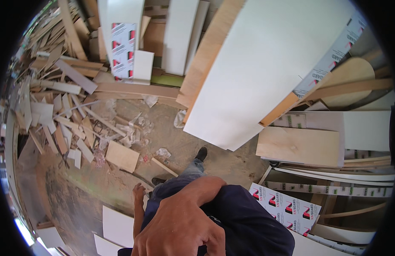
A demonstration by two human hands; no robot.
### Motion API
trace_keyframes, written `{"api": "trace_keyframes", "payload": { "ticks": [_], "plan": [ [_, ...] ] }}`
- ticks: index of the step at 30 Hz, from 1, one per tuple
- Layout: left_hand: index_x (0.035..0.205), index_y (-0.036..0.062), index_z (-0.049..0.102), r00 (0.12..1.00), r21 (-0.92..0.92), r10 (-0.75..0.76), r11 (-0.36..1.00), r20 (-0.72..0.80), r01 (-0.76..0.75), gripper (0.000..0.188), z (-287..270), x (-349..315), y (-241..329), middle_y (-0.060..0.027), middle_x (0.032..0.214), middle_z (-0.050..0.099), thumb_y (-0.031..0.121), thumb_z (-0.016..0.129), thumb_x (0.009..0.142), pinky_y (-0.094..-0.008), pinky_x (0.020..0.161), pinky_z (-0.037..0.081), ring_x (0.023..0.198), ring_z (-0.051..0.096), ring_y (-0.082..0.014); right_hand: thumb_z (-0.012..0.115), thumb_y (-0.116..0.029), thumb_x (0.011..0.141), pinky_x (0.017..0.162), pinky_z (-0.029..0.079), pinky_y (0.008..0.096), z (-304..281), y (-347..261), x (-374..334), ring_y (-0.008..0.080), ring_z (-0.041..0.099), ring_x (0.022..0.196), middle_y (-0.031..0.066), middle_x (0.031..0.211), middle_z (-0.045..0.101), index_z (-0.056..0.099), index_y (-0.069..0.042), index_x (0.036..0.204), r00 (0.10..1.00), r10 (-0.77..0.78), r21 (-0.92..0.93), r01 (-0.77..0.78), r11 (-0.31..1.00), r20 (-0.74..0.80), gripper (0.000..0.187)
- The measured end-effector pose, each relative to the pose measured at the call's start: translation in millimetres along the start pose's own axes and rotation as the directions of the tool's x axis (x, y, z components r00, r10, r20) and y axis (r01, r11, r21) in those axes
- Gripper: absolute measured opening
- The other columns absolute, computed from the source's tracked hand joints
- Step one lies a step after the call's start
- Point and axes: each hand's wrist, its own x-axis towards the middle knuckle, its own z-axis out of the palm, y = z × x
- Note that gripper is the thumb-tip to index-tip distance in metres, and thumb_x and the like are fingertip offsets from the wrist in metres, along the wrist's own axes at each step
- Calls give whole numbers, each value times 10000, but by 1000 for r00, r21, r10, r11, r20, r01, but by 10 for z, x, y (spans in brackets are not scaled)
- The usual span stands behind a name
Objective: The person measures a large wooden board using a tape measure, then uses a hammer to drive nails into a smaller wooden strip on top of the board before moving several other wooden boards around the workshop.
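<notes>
The right hand (176,226) is raised close to the camera, its fingers bent down past the lower edge; whether it grips anything cannot be told. Beyond it and to its left, the left hand (139,191) hangs low with fingers loosely bent and partly spread, nothing visible in them. Nearest the left hand are white panels (117,224), just beside its forearm, and, ahead and to its right, a pale wood strip (164,167) on the floor (174,117).

Tripping looks the likeliest trouble: the strip lies close to both shoes (201,154) and could roll or catch a toe. Plastic scraps (163,152) ahead of the hands might slide underfoot on the dusty floor. Further ahead and to the right, a tall white board (253,72) seems merely leaned; a knock near its lower corner, close to the forward shoe, could make it slip. The offcut heap (61,115), ahead and left of the hands, is loosely piled, so pulling one piece may shift others. Bare fingers risk splinters or cuts from rough edges.
</notes>
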Motion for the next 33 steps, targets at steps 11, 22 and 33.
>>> {"api": "trace_keyframes", "payload": {
  "ticks": [11,22,33],
  "plan": [
    [1213,-3,560,965,-616,-169,788,-200,10,416,-2088,-70,-1792,-103,929,648,167,568,834,-368,648,504,810,640,-216,674,-240,780,743,403,362,-61,2801,77,220,523,720,91,824,555,572,-59,898,832,541,537,-401,742,-126,240],
    [1195,1,582,899,-876,-382,483,-214,-3,393,-2773,217,-1614,-127,975,663,141,557,828,-335,653,506,812,658,-229,620,-105,794,473,446,266,-1023,4960,-3402,116,539,490,53,628,600,639,-11,751,-387,717,31,-890,-455,-580,105],
    [1080,8,662,653,-817,-613,576,-445,-16,370,-4615,763,-2413,-170,901,690,145,591,744,-316,697,541,788,681,-211,589,-108,804,457,444,266,-1795,8289,-3296,130,562,495,60,629,614,633,-10,726,-392,777,-154,-839,-521,-493,132]
  ]
}}
